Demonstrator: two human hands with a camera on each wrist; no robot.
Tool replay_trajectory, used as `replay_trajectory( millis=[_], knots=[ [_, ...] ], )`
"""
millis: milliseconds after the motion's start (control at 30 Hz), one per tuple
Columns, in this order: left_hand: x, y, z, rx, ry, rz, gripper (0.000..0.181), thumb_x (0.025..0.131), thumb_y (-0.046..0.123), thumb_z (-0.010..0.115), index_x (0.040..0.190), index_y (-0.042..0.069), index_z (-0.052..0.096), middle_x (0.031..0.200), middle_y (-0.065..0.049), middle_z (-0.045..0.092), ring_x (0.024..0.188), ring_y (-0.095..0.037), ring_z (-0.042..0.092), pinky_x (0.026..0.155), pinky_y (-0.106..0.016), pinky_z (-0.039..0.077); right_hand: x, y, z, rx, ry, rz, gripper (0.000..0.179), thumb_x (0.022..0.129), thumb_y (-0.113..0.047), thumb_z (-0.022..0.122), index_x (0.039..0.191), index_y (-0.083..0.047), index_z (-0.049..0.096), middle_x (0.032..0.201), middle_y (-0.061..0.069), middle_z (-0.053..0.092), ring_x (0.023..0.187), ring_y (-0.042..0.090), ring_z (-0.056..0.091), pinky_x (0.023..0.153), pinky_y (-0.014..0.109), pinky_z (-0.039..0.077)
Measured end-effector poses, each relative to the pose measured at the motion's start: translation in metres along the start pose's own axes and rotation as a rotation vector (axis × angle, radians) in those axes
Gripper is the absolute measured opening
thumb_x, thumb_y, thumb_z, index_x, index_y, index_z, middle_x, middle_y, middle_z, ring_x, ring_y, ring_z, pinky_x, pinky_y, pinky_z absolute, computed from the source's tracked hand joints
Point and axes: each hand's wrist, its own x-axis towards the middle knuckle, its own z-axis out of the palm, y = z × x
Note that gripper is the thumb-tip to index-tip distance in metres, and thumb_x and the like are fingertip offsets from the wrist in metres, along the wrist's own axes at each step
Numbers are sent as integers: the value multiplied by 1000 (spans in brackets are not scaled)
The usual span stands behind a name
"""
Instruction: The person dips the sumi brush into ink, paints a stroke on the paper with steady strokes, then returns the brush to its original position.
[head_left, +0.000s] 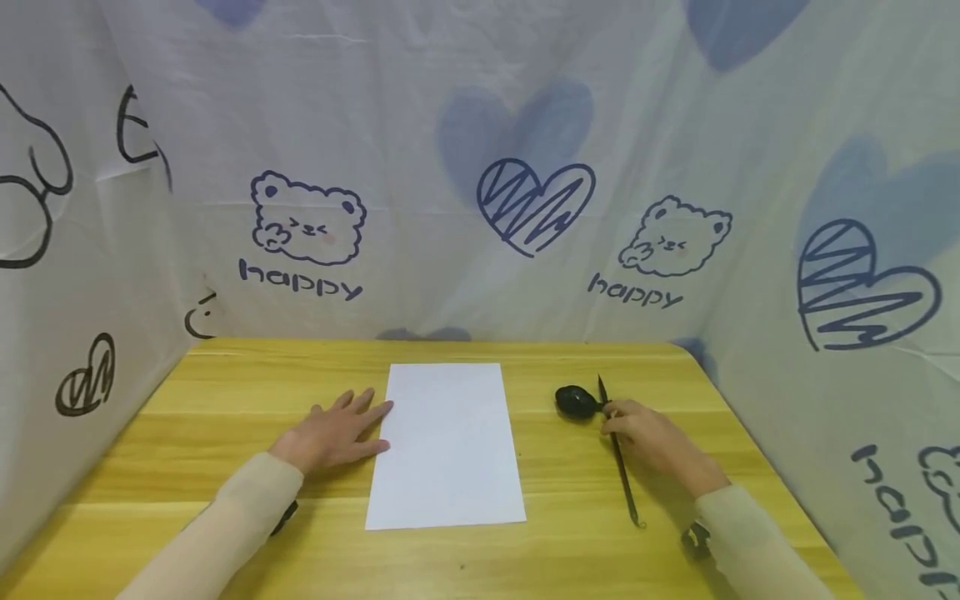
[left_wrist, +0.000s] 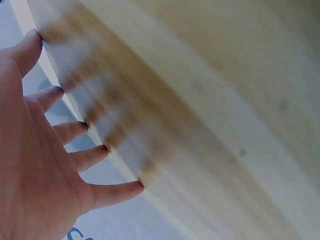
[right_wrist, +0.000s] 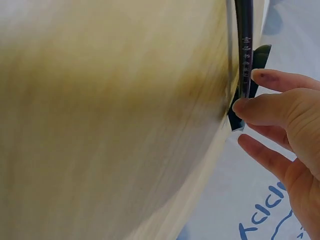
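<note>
A blank white sheet of paper [head_left: 452,454] lies on the wooden table. At its left edge, my left hand [head_left: 341,429] spreads its fingers, and two of them reach the sheet. In the left wrist view the same hand [left_wrist: 45,150] has its fingertips against the tabletop. To the right of the sheet, a dark calligraphy brush [head_left: 624,475] has its black tip pointing away from me. The thumb and fingers of my right hand [head_left: 652,437] pinch the brush handle. Right beside those fingers is a small glossy black dish [head_left: 576,402], partly hidden by the brush.
The yellow wood-grain table [head_left: 300,550] is enclosed by a white cloth [head_left: 420,250] printed with hearts, bears and lettering. The cloth hangs behind the far edge and along both sides.
</note>
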Motion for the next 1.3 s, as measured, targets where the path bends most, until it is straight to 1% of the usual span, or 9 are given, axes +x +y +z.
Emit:
replay_trajectory(
  millis=[100,233,533,700,767,933,1033,1167,1300],
  knots=[
    [0,1,0,-8,1,10,75,102,63,48,162,21,35,169,-23,27,152,-56,27,108,-87,23,-2,0,1,4,4,-22,28,83,13,75,94,-12,81,114,15,75,103,31,71,88,44,62],
    [-1,3,-1,-9,1,14,74,102,63,48,162,21,35,169,-23,28,152,-56,27,108,-86,23,-4,1,2,12,-7,-58,28,84,12,73,90,-14,82,109,10,76,95,25,70,82,39,62],
    [-1,1,0,-2,4,4,75,102,64,48,162,21,35,169,-23,28,152,-55,27,108,-86,23,-2,7,5,25,-9,-127,33,80,18,70,91,-11,82,108,10,77,95,26,72,81,37,63],
    [-1,0,0,-1,6,5,75,102,65,47,162,21,35,169,-23,28,152,-56,27,108,-86,23,0,10,3,71,28,-187,37,75,23,66,88,-9,81,104,13,77,91,28,71,80,39,62],
    [-1,0,0,2,8,7,75,102,65,48,162,21,35,169,-23,28,152,-56,27,108,-86,24,0,11,3,81,40,-196,38,73,24,65,88,-8,80,104,14,77,91,28,71,80,40,62],
    [-1,2,-2,8,8,11,75,102,64,48,162,21,35,168,-23,29,152,-55,28,108,-86,24,1,13,3,52,87,-228,35,72,23,71,87,-7,79,100,12,77,86,24,70,77,37,63],
    [-1,3,-3,8,6,13,75,102,63,48,162,21,35,168,-23,29,152,-55,28,108,-86,24,3,14,1,30,148,-258,31,71,21,75,85,-6,78,96,11,76,83,23,69,75,36,63],
    [-2,3,-4,7,2,10,75,102,63,48,162,20,35,168,-23,28,152,-56,28,108,-86,24,9,15,-6,21,215,-280,29,70,21,76,85,-4,76,96,14,77,85,27,71,75,39,63],
    [-2,2,-3,5,0,7,75,102,63,48,162,20,35,169,-23,28,152,-56,27,108,-86,24,15,13,-18,11,227,-268,30,70,20,78,87,-4,76,100,15,77,88,29,74,75,38,63]
  ],
)
